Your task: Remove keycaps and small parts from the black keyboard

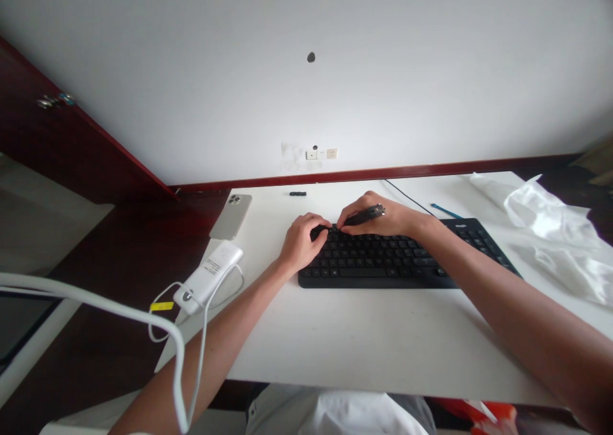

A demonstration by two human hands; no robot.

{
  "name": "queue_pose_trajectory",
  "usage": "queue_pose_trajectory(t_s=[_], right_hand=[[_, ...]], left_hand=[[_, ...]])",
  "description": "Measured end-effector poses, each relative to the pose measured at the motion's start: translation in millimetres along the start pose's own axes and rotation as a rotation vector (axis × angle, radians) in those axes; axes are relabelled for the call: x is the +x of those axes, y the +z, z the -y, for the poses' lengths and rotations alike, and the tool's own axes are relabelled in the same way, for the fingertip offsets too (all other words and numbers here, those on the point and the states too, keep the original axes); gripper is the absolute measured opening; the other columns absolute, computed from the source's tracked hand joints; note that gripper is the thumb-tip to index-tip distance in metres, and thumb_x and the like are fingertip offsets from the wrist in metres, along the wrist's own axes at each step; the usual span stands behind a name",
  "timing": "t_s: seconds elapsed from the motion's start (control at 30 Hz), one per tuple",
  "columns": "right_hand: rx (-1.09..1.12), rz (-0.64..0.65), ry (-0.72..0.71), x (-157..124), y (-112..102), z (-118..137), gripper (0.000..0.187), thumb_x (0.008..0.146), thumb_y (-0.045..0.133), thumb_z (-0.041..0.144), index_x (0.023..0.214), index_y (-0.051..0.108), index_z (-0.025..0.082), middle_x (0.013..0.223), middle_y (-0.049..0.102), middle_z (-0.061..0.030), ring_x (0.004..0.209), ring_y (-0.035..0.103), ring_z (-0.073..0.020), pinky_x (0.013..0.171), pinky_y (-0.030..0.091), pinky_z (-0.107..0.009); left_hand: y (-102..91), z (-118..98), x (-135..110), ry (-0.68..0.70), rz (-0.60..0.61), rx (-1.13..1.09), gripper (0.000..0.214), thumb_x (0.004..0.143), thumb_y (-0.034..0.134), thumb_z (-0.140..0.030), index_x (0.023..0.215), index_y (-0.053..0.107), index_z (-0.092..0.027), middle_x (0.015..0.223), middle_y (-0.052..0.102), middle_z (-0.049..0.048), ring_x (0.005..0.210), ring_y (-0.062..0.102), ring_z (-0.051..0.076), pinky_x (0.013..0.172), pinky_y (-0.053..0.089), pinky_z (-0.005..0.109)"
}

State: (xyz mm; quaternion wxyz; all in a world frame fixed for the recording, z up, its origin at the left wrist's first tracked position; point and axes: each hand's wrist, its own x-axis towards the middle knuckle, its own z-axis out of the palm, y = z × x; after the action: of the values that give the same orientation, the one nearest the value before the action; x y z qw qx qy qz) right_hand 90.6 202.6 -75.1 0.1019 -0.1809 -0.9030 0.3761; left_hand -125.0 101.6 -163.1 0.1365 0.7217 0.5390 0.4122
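A black keyboard [368,256] lies on the white table, its left end towards me. My left hand [306,240] is at its upper left corner, thumb and forefinger bent together over the keys. Whatever is between those fingertips is too small to make out. My right hand [371,216] is closed on a dark, pen-like tool [366,215], whose shiny-rimmed end points right. Its fingertips touch the keyboard's top row, close to the left fingertips. Behind the hands lies a short row of small black pieces [297,193] that look like keycaps.
On the table's left are a phone [232,216] and a white power bank [213,272] with a cable. A white cable [119,310] crosses the lower left foreground. A blue stick [445,211] lies behind the keyboard; crumpled white plastic [546,211] is on the right.
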Motion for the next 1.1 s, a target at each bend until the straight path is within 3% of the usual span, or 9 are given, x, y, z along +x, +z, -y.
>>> queue_pose_trajectory(t_s=[0.2, 0.37, 0.6, 0.73, 0.9, 1.1], right_hand=[[-0.044, -0.007, -0.004, 0, -1, -2, 0.019, 0.087, 0.068, 0.025, 0.098, 0.083, 0.023, 0.09, 0.081, -0.0021, 0.08, 0.073, -0.0197, 0.077, 0.053, -0.03], [-0.013, -0.054, 0.016, 0, 3, -2, 0.017, 0.087, 0.071, 0.036, 0.094, 0.083, 0.025, 0.087, 0.081, -0.0014, 0.076, 0.071, -0.0208, 0.072, 0.052, -0.032], [-0.027, -0.214, 0.024, 6, 14, -12, 0.041, 0.092, 0.067, 0.059, 0.101, 0.08, 0.022, 0.097, 0.079, -0.007, 0.087, 0.069, -0.0234, 0.077, 0.048, -0.033], [-0.03, -0.284, 0.076, 9, 20, -14, 0.048, 0.094, 0.061, 0.064, 0.096, 0.079, 0.02, 0.076, 0.072, -0.004, 0.071, 0.062, -0.019, 0.067, 0.043, -0.031], [0.114, -0.423, 0.051, 10, 21, -5, 0.049, 0.091, 0.064, 0.067, 0.092, 0.075, 0.019, 0.072, 0.068, -0.0029, 0.066, 0.058, -0.0166, 0.061, 0.042, -0.029], [0.369, -0.484, 0.125, 14, 33, 7, 0.052, 0.088, 0.065, 0.071, 0.083, 0.068, 0.018, 0.062, 0.061, -0.0014, 0.056, 0.059, -0.0159, 0.054, 0.044, -0.029]], left_hand=[[-0.3, -2, -1, 0.017, 0.005, 0.01, 0.021, 0.092, 0.063, -0.009, 0.099, 0.074, -0.025, 0.104, 0.073, 0.0022, 0.102, 0.066, 0.02, 0.101, 0.053, 0.04], [-0.8, -2, -1, 0.011, 0.008, 0.023, 0.018, 0.093, 0.064, -0.011, 0.1, 0.074, -0.025, 0.103, 0.072, 0.0028, 0.103, 0.066, 0.021, 0.1, 0.053, 0.041], [-2.1, -5, 0, 0.045, -0.019, 0.097, 0.018, 0.092, 0.07, -0.017, 0.108, 0.07, -0.024, 0.106, 0.071, 0.0037, 0.104, 0.065, 0.022, 0.097, 0.054, 0.041], [-4.7, -11, 1, 0.09, -0.021, 0.129, 0.022, 0.093, 0.071, -0.023, 0.115, 0.068, -0.024, 0.112, 0.072, 0.0048, 0.109, 0.065, 0.023, 0.099, 0.053, 0.042], [-9.4, -21, 1, 0.109, -0.124, 0.149, 0.029, 0.096, 0.069, -0.029, 0.125, 0.065, -0.026, 0.12, 0.072, 0.0047, 0.111, 0.066, 0.024, 0.101, 0.053, 0.042], [-15.7, -31, 0, 0.165, -0.214, 0.175, 0.035, 0.093, 0.075, -0.036, 0.126, 0.065, -0.029, 0.12, 0.074, 0.0044, 0.112, 0.067, 0.025, 0.101, 0.054, 0.042]])
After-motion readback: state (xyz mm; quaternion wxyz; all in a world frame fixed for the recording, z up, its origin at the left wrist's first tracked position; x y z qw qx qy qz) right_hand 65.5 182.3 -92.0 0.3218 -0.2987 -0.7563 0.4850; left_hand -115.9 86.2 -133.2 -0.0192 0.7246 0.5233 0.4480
